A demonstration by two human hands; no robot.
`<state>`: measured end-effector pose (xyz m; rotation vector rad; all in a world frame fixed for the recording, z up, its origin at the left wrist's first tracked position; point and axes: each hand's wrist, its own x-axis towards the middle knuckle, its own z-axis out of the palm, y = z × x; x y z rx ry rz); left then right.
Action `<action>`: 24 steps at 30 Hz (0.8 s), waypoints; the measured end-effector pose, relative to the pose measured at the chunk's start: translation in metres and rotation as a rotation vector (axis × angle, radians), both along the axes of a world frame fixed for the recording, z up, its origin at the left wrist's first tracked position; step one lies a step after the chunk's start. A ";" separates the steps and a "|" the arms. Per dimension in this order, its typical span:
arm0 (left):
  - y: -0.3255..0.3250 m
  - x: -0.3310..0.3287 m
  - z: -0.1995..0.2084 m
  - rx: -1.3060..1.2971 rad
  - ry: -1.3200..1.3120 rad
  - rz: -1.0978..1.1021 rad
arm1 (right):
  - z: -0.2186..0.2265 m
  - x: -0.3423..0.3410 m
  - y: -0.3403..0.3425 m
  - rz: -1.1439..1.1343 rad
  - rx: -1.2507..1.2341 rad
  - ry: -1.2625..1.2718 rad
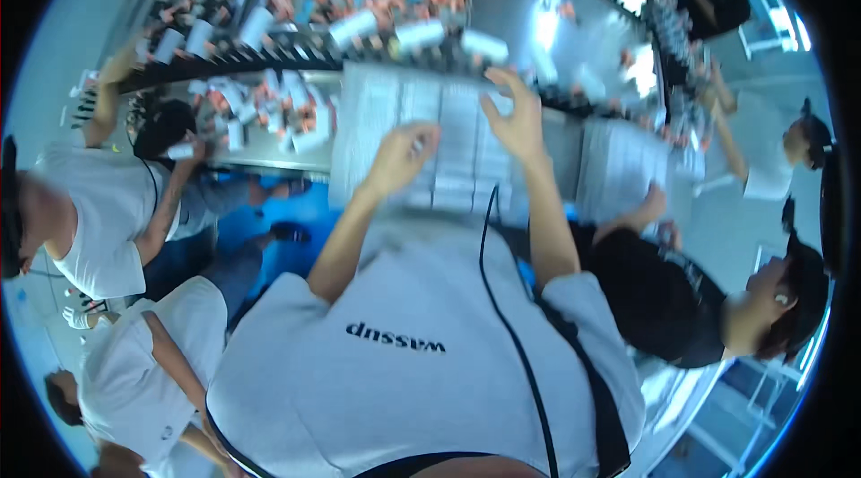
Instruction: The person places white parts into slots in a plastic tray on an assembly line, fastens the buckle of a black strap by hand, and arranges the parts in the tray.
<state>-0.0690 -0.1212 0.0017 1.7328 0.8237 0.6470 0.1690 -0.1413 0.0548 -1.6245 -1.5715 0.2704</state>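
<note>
Two hands: ours, both over the white sheet stack (448, 133) at the table (520, 3) near edge.
Left hand (405, 158): grip curled, resting on stack.
Right hand (513, 115): grip released, fingers spread, touching stack's far edge.

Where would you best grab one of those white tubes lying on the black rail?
Probably across the middle of the white tube, from above: it lies flat on its side, long and round, with its top clear. The right hand is nearest.

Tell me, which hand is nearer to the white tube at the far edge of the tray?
Right. The right hand reaches up so its fingertips nearly touch the white tube. The left hand rests lower on the white tray, clearly farther from it.
</note>
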 end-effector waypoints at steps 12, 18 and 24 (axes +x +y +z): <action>-0.054 0.029 -0.016 0.498 0.401 -0.226 | -0.028 0.004 -0.136 0.076 -0.604 -0.213; -0.062 0.034 -0.025 0.500 0.419 -0.234 | -0.032 0.001 -0.141 0.062 -0.548 -0.243; -0.057 0.033 -0.020 0.466 0.305 -0.202 | -0.033 0.013 -0.140 0.070 -0.540 -0.150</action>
